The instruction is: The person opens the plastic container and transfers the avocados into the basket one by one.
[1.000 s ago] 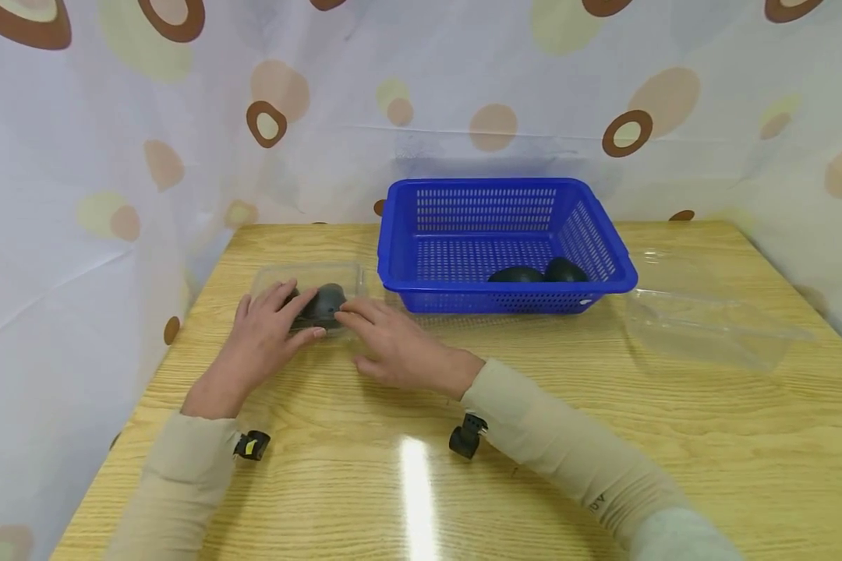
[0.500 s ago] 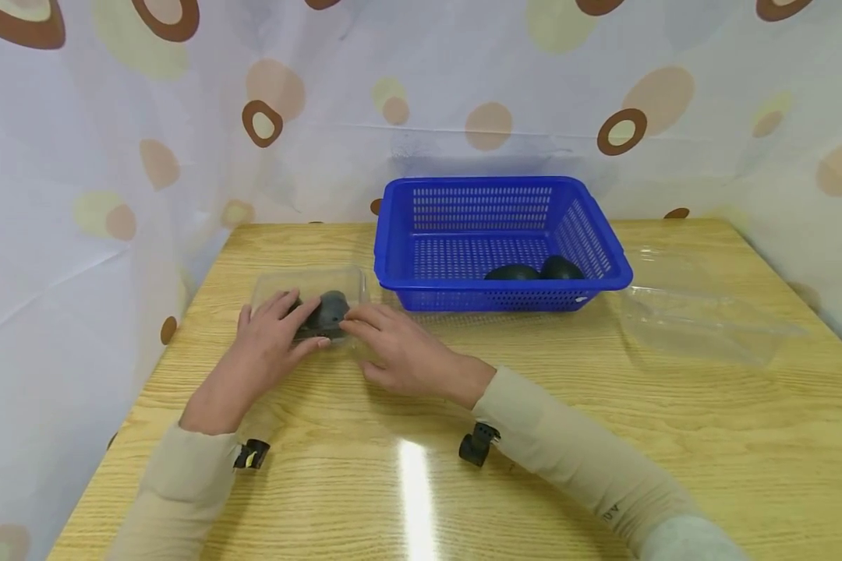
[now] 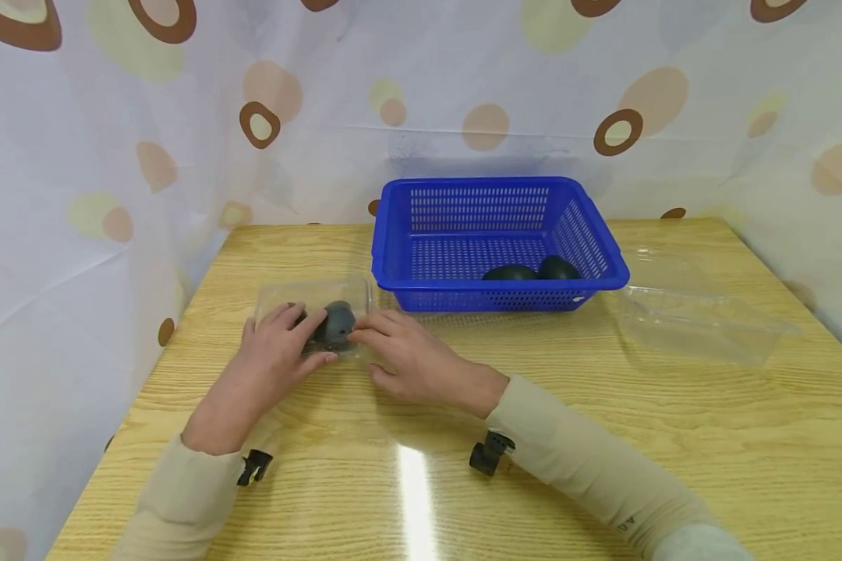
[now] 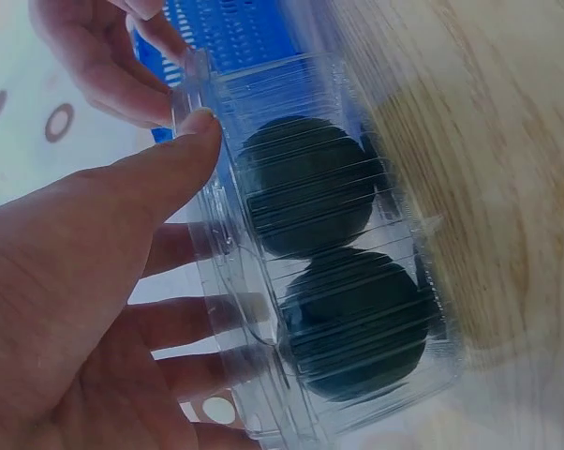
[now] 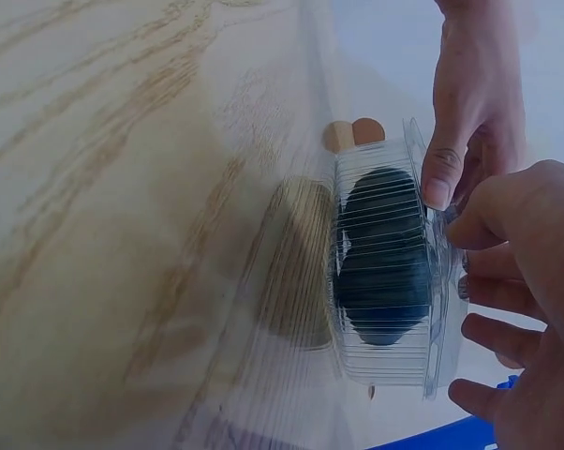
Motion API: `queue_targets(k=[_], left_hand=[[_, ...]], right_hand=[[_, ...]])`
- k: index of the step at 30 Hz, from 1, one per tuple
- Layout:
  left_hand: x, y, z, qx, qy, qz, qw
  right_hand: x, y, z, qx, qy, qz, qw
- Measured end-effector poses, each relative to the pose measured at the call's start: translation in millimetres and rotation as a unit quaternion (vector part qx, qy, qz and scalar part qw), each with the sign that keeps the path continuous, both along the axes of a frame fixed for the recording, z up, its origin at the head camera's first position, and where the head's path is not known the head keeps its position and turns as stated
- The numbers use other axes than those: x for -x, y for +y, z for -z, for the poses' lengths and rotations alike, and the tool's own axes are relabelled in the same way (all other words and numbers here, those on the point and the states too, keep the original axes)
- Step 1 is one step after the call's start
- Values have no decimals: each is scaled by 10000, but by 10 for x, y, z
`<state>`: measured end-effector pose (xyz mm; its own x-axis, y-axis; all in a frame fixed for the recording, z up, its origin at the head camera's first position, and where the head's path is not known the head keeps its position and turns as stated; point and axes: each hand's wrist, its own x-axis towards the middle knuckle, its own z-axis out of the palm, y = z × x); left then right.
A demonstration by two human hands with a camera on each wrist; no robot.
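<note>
A clear plastic clamshell box with dark avocados in it sits at the left of the table, its lid lying over them. My left hand rests across the box's left part, fingers spread over the lid and thumb at the near rim. At the right end, my right hand touches the box edge with its fingertips. In the right wrist view, both thumbs meet the rim of the box close together. One avocado shows between the hands; the left hand hides part of the others.
Behind and right stands a blue perforated basket with two avocados in view at its front right. Another clear plastic container stands at the right of the wooden table. A patterned curtain hangs behind.
Both hands and the box have shifted a little toward me and slightly right. The basket keeps its place, and the hands stay on the box.
</note>
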<state>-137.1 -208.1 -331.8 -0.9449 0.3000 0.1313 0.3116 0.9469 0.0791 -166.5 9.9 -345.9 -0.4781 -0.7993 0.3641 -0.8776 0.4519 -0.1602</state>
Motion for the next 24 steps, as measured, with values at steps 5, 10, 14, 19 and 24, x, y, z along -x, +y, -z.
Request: queue_targets(k=[5,10,14,19,24], left_hand=[[-51,52,-24,193,26,22,9998],[-107,98,-41,321,88,59,9994],[-144,133,-44,298,62,64,9995],[-197,173,-44,340,184,195,9991],[-251,225,-63,455,164,299,9984]], right_hand=[[-36,46,-1,66,-73,15,9999],[-74,94,10,161,-49,-41,9999],[-105,138,9,229,-78,-90,9997],[-148,200,10,347,-124,-144,9992],[-193,272,8,500,-160,-202,9984]])
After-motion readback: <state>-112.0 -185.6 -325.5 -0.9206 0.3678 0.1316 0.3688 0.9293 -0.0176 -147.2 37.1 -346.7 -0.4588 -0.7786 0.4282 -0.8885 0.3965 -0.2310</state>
